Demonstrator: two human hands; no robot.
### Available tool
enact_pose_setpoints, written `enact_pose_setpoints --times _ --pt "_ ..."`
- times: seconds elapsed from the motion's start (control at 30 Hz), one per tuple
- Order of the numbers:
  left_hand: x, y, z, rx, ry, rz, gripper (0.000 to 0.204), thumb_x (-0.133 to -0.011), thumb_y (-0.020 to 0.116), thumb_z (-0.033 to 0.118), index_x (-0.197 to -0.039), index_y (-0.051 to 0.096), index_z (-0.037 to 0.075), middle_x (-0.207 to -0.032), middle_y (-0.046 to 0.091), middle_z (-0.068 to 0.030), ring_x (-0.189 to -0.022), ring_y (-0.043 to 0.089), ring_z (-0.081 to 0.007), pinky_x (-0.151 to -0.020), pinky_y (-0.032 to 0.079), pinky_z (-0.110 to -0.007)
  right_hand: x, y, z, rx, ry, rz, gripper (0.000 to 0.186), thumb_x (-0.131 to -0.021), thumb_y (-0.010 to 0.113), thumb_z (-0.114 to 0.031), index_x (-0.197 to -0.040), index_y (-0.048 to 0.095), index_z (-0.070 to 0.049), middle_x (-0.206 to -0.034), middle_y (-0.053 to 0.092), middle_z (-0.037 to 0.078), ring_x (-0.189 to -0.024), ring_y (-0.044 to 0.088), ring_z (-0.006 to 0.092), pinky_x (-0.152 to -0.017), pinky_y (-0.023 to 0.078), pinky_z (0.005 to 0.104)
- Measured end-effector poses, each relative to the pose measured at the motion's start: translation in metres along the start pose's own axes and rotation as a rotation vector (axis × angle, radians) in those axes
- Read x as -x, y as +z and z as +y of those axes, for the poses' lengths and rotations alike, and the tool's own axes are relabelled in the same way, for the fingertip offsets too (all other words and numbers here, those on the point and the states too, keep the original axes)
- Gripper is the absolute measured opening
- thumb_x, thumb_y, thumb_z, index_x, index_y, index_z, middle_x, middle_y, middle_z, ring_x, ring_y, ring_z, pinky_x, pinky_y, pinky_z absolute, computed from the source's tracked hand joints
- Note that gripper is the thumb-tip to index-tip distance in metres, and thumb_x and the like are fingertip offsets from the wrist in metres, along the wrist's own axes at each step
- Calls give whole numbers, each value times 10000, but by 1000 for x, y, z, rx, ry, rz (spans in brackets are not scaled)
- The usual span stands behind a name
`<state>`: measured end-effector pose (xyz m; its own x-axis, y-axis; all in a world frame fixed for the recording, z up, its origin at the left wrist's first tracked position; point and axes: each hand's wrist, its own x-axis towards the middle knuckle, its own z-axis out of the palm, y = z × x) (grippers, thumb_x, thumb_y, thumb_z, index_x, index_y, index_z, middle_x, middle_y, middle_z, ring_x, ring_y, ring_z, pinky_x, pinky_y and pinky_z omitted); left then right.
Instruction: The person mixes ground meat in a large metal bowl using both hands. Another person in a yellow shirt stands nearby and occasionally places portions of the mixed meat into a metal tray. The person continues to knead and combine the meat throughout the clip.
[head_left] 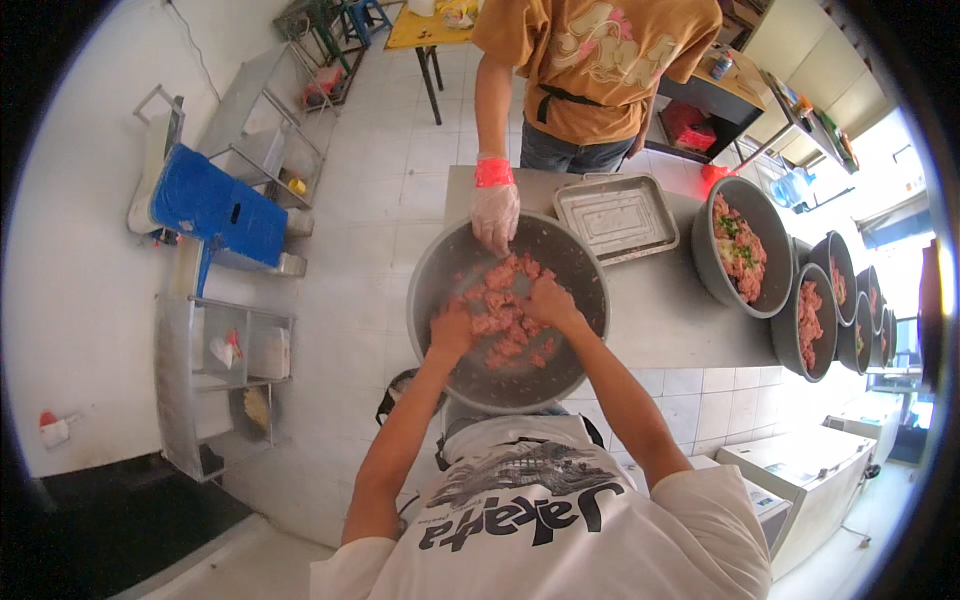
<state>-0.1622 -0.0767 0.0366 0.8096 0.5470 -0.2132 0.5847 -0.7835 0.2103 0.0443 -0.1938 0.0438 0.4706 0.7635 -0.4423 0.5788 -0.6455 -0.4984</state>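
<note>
A wide grey bowl (428,262) in front of me holds clumps of pink ground meat (503,300). At the left of the clumps, my left hand (452,328) is curled into the meat, its fingertips hidden. Across from it, my right hand (549,301) is closed at the meat's right edge, knuckles up. Both hands are bare. A co-worker's hand (494,215) in a clear glove with a red wrist band reaches over the far rim, just above the meat.
The bowl sits at the left end of a metal table (650,315). Behind it lies a rectangular metal tray (618,218). Further right stands another grey bowl (742,245) of meat with green bits, then several more. A co-worker in an orange shirt (590,60) stands opposite. Metal shelves (215,375) line the left.
</note>
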Motion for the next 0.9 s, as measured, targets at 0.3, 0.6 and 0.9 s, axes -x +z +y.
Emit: enact_pose_setpoints --times 0.3,0.6,0.9 --pt "-12 22 2 249 -98 -126 483 -798 827 362 -1095 679 10 -1407 451 -251 -986 681 -414 -847 567 -504 54 -13 -78 251 -146 0 276 -868 634 -247 -921 747 -1 -955 723 259 -913 723 427 -820 573 520" --pt "-12 35 -23 757 -98 -376 334 -701 871 221 -899 700 13 -1035 665 -241 -980 659 -390 -875 531 -466 74 23 -53 372 -152 75 196 -838 640 -167 -916 766 -39 -962 749 183 -903 746 354 -749 592 462" --pt "-2 50 13 438 -108 -33 343 -722 823 182 -995 692 21 -1053 676 -269 -993 671 -452 -866 546 -516 87 -11 -48 326 -93 77 189 -828 642 -194 -848 757 -46 -824 736 201 -814 753 350 -722 596 472"
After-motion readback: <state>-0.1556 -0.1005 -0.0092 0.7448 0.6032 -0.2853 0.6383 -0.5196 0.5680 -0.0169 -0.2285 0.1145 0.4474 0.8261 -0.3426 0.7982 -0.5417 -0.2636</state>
